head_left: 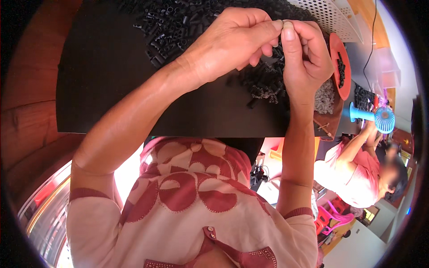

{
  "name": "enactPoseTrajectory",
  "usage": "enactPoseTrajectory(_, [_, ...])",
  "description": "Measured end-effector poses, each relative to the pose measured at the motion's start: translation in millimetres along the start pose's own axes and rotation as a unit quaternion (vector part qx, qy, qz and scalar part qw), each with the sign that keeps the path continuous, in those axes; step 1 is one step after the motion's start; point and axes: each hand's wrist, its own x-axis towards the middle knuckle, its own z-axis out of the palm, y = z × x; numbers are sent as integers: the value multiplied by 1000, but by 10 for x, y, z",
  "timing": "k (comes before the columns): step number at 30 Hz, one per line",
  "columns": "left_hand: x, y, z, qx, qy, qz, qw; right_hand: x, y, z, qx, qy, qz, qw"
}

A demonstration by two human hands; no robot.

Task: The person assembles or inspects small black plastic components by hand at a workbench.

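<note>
We see the left hand (230, 44) and right hand (308, 60) meeting tip to tip above the desk (103, 85), a matte, dark, smooth surface. Each grip: thumb and forefinger pressed together; we cannot tell whether a small piece is pinched between, since the fingers hide it. Beyond the left wrist we note heaped black tubular parts (167, 33), short, hollow, some ring-ended. Below the fingertips lie ribbed dark pieces (268, 85) with pale banding. Right of the right wrist: a mound of small translucent bits (325, 97) and an orange-red plate (345, 90), smooth and round-rimmed, carrying black pieces (341, 69). Beyond it, a white perforated basket (328, 18).
</note>
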Motion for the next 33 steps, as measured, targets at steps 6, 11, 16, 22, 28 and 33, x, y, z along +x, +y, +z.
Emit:
enactPoseTrajectory(6, [22,-55,-23,-3,-1,-1,1000,-46,29,8,17,15,11,1000])
enactPoseTrajectory(11, [50,-117,-53,-27,-34,-45,998,-61,25,-3,4,11,4,1000])
enactPoseTrajectory(16, [50,-117,-27,-30,-33,-28,999,-82,68,-11,-2,21,-2,1000])
enactPoseTrajectory(22, [60,-147,-22,-38,-37,-19,998,-97,69,-27,-24,17,7,1000])
enactPoseTrajectory(28, [81,-112,-18,1,-21,-45,999,-92,56,-8,-13,19,15,1000])
enactPoseTrajectory(33, [111,-159,-11,-10,-20,-32,999,-85,45,-21,-20,10,24,999])
